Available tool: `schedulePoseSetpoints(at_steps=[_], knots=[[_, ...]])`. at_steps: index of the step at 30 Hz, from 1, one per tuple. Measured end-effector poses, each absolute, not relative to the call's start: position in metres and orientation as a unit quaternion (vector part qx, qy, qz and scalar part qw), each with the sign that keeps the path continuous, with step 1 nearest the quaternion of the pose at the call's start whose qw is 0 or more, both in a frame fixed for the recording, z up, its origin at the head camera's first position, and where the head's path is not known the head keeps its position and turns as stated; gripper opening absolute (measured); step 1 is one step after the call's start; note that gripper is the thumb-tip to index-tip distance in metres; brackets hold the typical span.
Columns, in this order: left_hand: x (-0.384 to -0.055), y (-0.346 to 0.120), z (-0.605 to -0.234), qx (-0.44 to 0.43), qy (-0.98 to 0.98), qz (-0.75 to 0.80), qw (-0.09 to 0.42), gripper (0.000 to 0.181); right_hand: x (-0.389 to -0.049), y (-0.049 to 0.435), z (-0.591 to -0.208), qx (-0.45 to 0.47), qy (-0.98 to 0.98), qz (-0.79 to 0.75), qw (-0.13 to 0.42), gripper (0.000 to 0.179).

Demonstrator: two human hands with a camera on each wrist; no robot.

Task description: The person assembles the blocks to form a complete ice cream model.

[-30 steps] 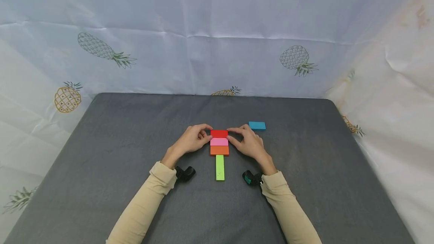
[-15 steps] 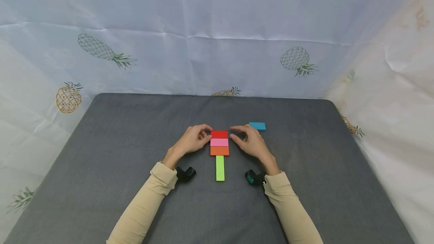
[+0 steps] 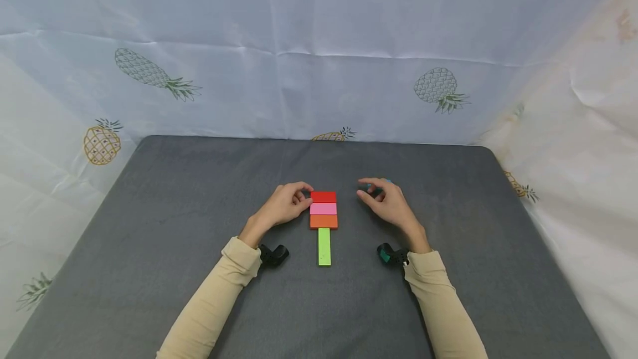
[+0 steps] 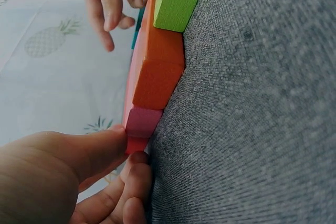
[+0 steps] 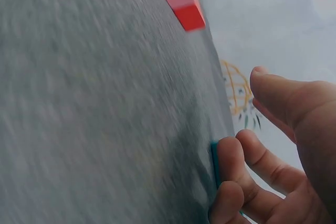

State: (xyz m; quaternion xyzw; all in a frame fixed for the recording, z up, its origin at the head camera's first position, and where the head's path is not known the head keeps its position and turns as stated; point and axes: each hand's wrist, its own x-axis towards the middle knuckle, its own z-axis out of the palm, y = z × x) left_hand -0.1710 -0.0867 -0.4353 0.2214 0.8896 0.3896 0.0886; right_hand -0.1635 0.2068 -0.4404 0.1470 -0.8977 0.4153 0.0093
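Note:
In the head view, my left hand (image 3: pixel 284 204) is at the left end of a flat red block (image 3: pixel 323 196), its thumb and fingertips against that end; the left wrist view shows the thumb by the seam with the pink block (image 4: pixel 143 121). Below red and pink lie an orange block (image 3: pixel 324 221) and an upright-running lime green block (image 3: pixel 324 247), all touching in a row. My right hand (image 3: pixel 391 202) hovers apart to the right, thumb and forefinger spread. It mostly covers a blue block (image 5: pixel 214 163), whose edge shows behind the fingers in the right wrist view.
A dark grey cloth covers the table (image 3: pixel 224 303). Behind and beside it hangs a pale curtain (image 3: pixel 299 93) printed with pineapples. Each wrist wears a small black camera (image 3: pixel 273 256).
My right hand has left the right end of the red block and moved right, over the blue block. My left hand stays where it was, and the row of blocks keeps its arrangement.

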Motion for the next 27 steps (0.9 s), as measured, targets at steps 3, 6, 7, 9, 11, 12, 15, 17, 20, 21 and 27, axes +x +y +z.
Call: schedulePoseSetpoints(at_steps=[3, 6, 7, 9, 11, 12, 15, 17, 20, 21, 27], knots=[[-0.171, -0.087, -0.436, 0.22, 0.89, 0.389, 0.09, 0.028, -0.165, 0.217, -0.44, 0.14, -0.904, 0.404, 0.013, 0.036], [-0.171, -0.087, -0.438, 0.221, 0.89, 0.389, 0.088, 0.028, -0.167, 0.227, -0.44, 0.132, -0.91, 0.394, 0.012, 0.038], [-0.171, -0.087, -0.438, 0.222, 0.89, 0.388, 0.087, 0.028, -0.167, 0.23, -0.44, 0.129, -0.912, 0.39, 0.011, 0.038], [-0.171, -0.087, -0.438, 0.223, 0.89, 0.388, 0.086, 0.028, -0.169, 0.237, -0.439, 0.124, -0.914, 0.387, 0.009, 0.039], [-0.171, -0.087, -0.438, 0.224, 0.89, 0.387, 0.085, 0.028, -0.17, 0.243, -0.439, 0.121, -0.915, 0.385, 0.01, 0.039], [-0.171, -0.087, -0.438, 0.224, 0.89, 0.387, 0.085, 0.028, -0.171, 0.245, -0.439, 0.119, -0.915, 0.385, 0.01, 0.04], [-0.171, -0.087, -0.438, 0.225, 0.89, 0.388, 0.085, 0.028, -0.172, 0.252, -0.441, 0.112, -0.917, 0.382, 0.009, 0.04], [-0.171, -0.087, -0.438, 0.225, 0.89, 0.387, 0.085, 0.028, -0.173, 0.255, -0.442, 0.108, -0.919, 0.379, 0.006, 0.041], [-0.17, -0.088, -0.438, 0.224, 0.89, 0.387, 0.086, 0.028, -0.173, 0.258, -0.442, 0.108, -0.919, 0.378, -0.002, 0.042], [-0.17, -0.087, -0.438, 0.224, 0.89, 0.387, 0.086, 0.028, -0.173, 0.259, -0.442, 0.109, -0.918, 0.38, -0.006, 0.042], [-0.171, -0.087, -0.438, 0.226, 0.89, 0.386, 0.085, 0.027, -0.175, 0.26, -0.443, 0.114, -0.916, 0.383, -0.036, 0.046]])
